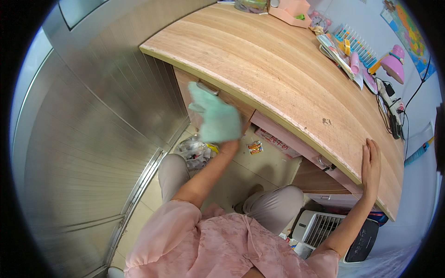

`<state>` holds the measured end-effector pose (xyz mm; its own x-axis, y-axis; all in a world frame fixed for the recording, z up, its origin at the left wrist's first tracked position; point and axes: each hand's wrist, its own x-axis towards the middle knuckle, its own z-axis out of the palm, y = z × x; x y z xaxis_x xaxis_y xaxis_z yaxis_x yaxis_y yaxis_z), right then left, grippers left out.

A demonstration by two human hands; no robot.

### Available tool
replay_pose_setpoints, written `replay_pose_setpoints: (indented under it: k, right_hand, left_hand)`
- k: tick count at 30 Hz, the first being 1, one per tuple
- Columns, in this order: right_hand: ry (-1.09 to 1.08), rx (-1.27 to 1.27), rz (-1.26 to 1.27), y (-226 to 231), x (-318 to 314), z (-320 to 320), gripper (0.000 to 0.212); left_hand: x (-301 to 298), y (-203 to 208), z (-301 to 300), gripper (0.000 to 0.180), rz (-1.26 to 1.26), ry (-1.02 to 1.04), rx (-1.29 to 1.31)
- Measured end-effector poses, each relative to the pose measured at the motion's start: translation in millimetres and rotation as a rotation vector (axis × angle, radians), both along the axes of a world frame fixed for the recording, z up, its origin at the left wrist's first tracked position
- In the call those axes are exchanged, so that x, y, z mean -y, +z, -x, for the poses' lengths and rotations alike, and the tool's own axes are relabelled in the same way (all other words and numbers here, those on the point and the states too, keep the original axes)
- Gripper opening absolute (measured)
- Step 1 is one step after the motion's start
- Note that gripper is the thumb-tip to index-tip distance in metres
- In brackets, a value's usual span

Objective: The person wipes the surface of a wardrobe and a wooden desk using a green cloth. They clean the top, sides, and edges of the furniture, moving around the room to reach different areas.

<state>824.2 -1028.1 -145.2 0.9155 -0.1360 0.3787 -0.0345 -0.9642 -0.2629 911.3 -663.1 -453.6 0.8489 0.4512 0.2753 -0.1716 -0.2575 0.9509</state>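
A ribbed grey metal wall [83, 153] fills the left of the view, meeting a pale tiled floor [273, 162] where small wrappers lie. To its right runs a long light-wood worktop [278, 78], its edge bending with the lens — a drawer with a metal handle [207, 87] sits under its near left end. The left hand [221, 134] is hidden behind a mint-green cloth [214, 118] that it presses against the drawer front; the cloth covers it, so how its fingers close cannot be told. The cloth's long axis runs roughly up and down, its upper corner pointing up-left toward the handle. Farther right, the right hand [371, 164] lies open and flat on the worktop's front edge, fingers pointing away from the person. At the far right end stand a pink lamp [393, 62] and some coloured clutter.
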Motion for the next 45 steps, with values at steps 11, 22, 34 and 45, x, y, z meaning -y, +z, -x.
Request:
replay_pose_setpoints:
  k: [11,22,34,45]
  right_hand:
    - [0.038,0.05,-0.008,-1,7,3,0.039]
    - [0.036,0.113,-0.053,-6,14,6,0.036]
    - [0.037,0.193,-0.005,-5,18,12,0.033]
    - [0.022,0.211,0.011,-4,7,9,0.035]
  left_hand:
    - [44,18,-3,0.052,0.561,0.103,0.125]
    - [-82,269,35,0.04,0.296,0.046,0.653]
    - [-31,316,-40,0.065,-1.296,-0.558,-0.132]
    - [-34,300,-139,0.029,-1.099,-0.121,-0.196]
